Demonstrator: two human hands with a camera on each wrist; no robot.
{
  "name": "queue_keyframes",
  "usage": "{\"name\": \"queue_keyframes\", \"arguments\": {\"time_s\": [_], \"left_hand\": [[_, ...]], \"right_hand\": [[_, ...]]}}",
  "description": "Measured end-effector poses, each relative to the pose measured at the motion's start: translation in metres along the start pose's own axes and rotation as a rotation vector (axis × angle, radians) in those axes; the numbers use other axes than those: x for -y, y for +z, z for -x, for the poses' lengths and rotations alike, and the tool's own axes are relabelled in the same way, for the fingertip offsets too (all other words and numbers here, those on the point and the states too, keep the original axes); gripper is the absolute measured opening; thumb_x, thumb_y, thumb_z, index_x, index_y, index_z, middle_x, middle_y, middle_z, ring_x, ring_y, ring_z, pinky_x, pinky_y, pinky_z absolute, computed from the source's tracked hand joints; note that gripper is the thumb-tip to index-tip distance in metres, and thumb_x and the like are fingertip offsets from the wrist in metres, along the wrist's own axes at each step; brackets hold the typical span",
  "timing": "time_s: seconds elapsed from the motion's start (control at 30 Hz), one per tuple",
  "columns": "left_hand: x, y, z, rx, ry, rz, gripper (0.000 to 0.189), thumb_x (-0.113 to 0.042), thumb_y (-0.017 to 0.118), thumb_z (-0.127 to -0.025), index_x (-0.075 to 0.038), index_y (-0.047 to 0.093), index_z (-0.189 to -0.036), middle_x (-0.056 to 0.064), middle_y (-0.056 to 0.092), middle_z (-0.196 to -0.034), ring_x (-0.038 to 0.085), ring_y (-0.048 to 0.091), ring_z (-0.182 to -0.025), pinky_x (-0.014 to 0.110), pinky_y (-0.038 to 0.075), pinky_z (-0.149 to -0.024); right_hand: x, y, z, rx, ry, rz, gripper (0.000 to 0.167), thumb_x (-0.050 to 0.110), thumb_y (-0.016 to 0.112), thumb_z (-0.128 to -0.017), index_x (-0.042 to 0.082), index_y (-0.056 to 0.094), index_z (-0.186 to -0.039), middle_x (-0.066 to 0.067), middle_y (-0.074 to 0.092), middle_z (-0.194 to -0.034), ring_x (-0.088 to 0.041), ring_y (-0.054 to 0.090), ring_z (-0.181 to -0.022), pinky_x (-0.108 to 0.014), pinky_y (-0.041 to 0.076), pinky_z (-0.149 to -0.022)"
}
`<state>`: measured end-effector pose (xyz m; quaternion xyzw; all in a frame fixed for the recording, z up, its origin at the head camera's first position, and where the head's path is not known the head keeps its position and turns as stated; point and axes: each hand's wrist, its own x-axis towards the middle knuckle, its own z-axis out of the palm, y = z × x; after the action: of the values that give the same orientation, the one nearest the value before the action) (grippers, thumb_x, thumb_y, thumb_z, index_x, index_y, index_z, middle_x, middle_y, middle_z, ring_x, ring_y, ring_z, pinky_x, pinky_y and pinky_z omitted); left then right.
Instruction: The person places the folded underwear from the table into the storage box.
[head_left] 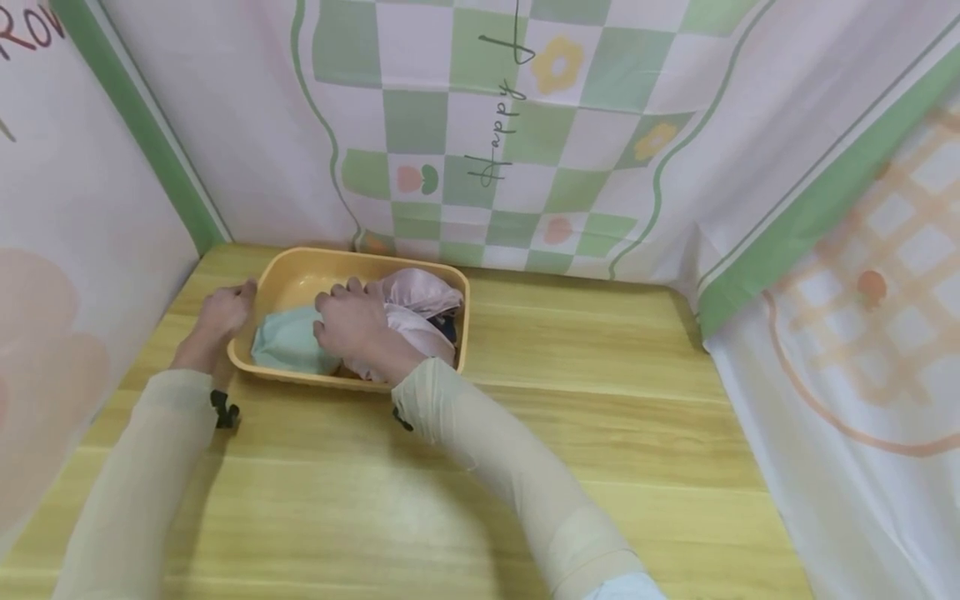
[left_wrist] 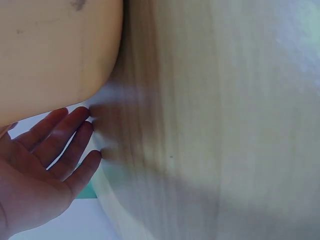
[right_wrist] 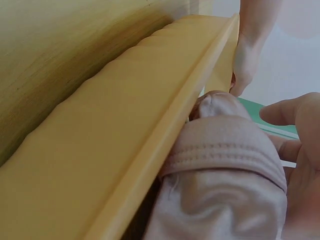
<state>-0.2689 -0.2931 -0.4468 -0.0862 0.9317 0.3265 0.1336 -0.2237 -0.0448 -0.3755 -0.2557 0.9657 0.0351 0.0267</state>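
In the head view a yellow plastic basin stands on the table. My left hand is at its left end; the left wrist view shows that hand's fingers spread and nearly straight beside the outer wall, the thumb mostly hidden. Inside the basin lies a folded mint-green cloth on the left. Pale pink satiny garments lie on the right with a dark piece among them. Over these reaches my right hand, its fingers loosely bent and apart. A pink folded garment with a stitched band sits beside it in the right wrist view.
The wood-grain table stretches right and toward me from the basin. A checked green and white curtain hangs close behind it. More printed cloth borders the right side, and a white sheet the left.
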Motion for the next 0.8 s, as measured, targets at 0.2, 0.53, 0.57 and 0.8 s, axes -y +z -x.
{"name": "queue_keyframes", "arguments": {"time_s": [0.2, 0.53, 0.57, 0.8], "left_hand": [[0.000, -0.005, 0.000, 0.034, 0.018, -0.014, 0.087, -0.061, 0.002, -0.101, 0.003, 0.019, -0.155, 0.041, 0.021, -0.154, 0.062, 0.022, -0.140, 0.069, 0.021, -0.118], [0.001, -0.010, 0.001, 0.056, 0.053, -0.027, 0.084, -0.059, 0.000, -0.102, 0.004, 0.017, -0.155, 0.041, 0.019, -0.155, 0.062, 0.021, -0.141, 0.070, 0.019, -0.117], [0.001, -0.010, 0.000, 0.054, 0.055, -0.027, 0.084, -0.059, 0.000, -0.102, 0.004, 0.017, -0.155, 0.040, 0.019, -0.155, 0.062, 0.021, -0.141, 0.070, 0.019, -0.117], [-0.006, -0.012, -0.001, -0.001, 0.135, -0.020, 0.082, -0.059, 0.010, -0.103, 0.002, 0.022, -0.156, 0.038, 0.029, -0.154, 0.060, 0.026, -0.139, 0.069, 0.023, -0.116]], "right_hand": [[-0.002, -0.003, 0.000, 0.016, -0.017, 0.001, 0.035, 0.045, 0.043, -0.103, 0.031, 0.060, -0.131, 0.011, 0.062, -0.122, -0.015, 0.051, -0.116, -0.040, 0.041, -0.106], [-0.010, -0.001, -0.001, 0.025, -0.066, -0.017, 0.035, 0.042, 0.041, -0.104, 0.028, 0.059, -0.131, 0.008, 0.062, -0.123, -0.016, 0.051, -0.114, -0.040, 0.042, -0.103], [-0.010, -0.001, -0.001, 0.026, -0.072, -0.019, 0.035, 0.041, 0.041, -0.104, 0.028, 0.060, -0.131, 0.008, 0.062, -0.123, -0.016, 0.051, -0.113, -0.039, 0.042, -0.102], [-0.015, -0.003, 0.002, 0.017, -0.098, -0.040, 0.033, 0.038, 0.044, -0.104, 0.025, 0.061, -0.129, 0.005, 0.063, -0.120, -0.019, 0.054, -0.110, -0.037, 0.050, -0.095]]}}
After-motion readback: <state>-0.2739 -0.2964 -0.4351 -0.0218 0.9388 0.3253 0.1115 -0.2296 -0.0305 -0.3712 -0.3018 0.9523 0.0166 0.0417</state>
